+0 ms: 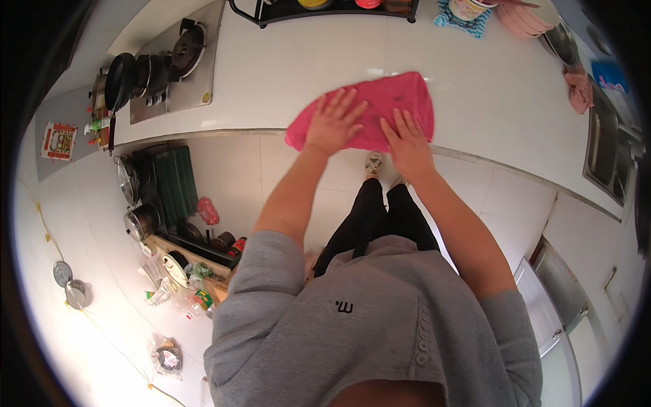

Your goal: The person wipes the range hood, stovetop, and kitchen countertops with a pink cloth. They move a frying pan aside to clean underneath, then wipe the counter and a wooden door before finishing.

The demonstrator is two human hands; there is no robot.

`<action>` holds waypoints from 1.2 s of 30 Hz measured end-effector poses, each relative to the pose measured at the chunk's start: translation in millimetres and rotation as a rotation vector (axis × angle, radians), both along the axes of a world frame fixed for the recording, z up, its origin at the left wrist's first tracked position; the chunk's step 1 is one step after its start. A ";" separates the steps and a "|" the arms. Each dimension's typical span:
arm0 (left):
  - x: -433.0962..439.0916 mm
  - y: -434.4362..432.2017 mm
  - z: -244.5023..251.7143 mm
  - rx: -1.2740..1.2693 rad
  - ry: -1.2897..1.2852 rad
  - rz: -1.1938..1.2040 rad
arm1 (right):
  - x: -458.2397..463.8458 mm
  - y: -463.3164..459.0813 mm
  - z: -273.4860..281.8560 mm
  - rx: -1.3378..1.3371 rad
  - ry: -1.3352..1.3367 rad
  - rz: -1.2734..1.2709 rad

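A bright pink cloth [376, 91] lies spread on the white countertop [305, 56], its near edge at the counter's front edge. My left hand [335, 122] rests flat on the left part of the cloth, fingers spread and pointing away from me. To its right, my right hand [407, 140] presses palm-down near the cloth's front edge, its fingers a little apart. Neither hand is closed around the fabric. A small dark mark shows on the cloth beyond my right hand.
A gas stove [173, 76] with a black frying pan [120, 81] stands left. At the back are a black rack [335, 12], a patterned bowl [465, 7] and stacked pink bowls [526, 20]. A sink [602, 142] lies right. Pots [140, 221] stand low at left.
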State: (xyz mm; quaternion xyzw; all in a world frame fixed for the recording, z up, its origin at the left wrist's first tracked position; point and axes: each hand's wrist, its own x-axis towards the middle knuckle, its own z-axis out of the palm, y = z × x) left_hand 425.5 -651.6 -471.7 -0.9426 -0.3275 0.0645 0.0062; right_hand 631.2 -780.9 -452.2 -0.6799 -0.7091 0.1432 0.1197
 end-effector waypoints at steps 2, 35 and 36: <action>-6.5 30.8 15.4 -0.011 0.036 0.012 | -11.5 24.7 0.3 -0.026 0.016 0.022; -33.0 22.0 18.4 -0.482 -0.099 0.301 | -21.8 55.6 5.7 -0.202 -0.013 -0.014; -34.5 22.7 18.0 -0.477 -0.093 0.292 | -22.2 54.7 6.1 -0.207 -0.016 -0.011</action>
